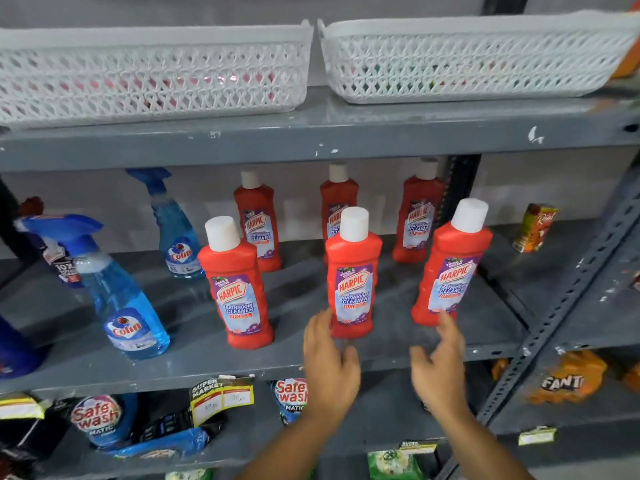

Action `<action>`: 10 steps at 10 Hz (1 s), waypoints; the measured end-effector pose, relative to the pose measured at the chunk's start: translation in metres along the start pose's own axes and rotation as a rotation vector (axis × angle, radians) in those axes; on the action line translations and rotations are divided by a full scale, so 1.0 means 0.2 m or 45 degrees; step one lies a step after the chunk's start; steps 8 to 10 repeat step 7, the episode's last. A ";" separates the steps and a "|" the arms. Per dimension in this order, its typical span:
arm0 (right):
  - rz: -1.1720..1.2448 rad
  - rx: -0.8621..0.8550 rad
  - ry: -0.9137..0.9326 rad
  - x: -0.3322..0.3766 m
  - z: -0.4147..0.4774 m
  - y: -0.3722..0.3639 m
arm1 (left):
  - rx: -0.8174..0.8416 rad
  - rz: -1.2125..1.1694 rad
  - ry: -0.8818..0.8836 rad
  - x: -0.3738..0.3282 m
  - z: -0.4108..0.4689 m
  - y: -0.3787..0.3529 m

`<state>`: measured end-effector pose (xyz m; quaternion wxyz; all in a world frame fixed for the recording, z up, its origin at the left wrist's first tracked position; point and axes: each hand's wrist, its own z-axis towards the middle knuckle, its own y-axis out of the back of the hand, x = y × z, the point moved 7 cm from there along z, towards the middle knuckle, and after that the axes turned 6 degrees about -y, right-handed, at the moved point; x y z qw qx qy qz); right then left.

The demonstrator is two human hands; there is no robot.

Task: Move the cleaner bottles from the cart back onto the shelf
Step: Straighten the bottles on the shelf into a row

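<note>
The fingers (320,327) of the left hand (330,362) are spread loosely, their tips touching or just beside the base of the middle front Harpic bottle (353,282); nothing is gripped. The right hand (440,368) is likewise open and empty, fingertips just beside the right front bottle (450,271). A careless brush could tip either bottle into its neighbours. Six red bottles are seen upright on the grey shelf (194,355); the cart is out of view.
</note>
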<state>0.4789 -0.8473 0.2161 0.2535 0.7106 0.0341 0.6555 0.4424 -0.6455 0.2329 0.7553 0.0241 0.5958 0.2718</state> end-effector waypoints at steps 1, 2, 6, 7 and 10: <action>0.001 -0.043 -0.154 -0.06 0.17 0.21 | 0.286 -0.011 -0.130 -0.15 -0.05 -0.24; -0.117 0.209 -0.115 -0.06 0.31 0.19 | 0.660 -0.122 0.098 -0.24 -0.01 -0.55; 0.003 0.265 0.078 -0.05 0.32 0.17 | 0.646 -0.208 0.197 -0.29 0.12 -0.76; 0.167 0.019 -0.010 0.02 0.22 0.30 | 0.681 0.020 0.007 -0.32 0.05 -0.64; 0.167 0.019 -0.010 0.02 0.22 0.30 | 0.681 0.020 0.007 -0.32 0.05 -0.64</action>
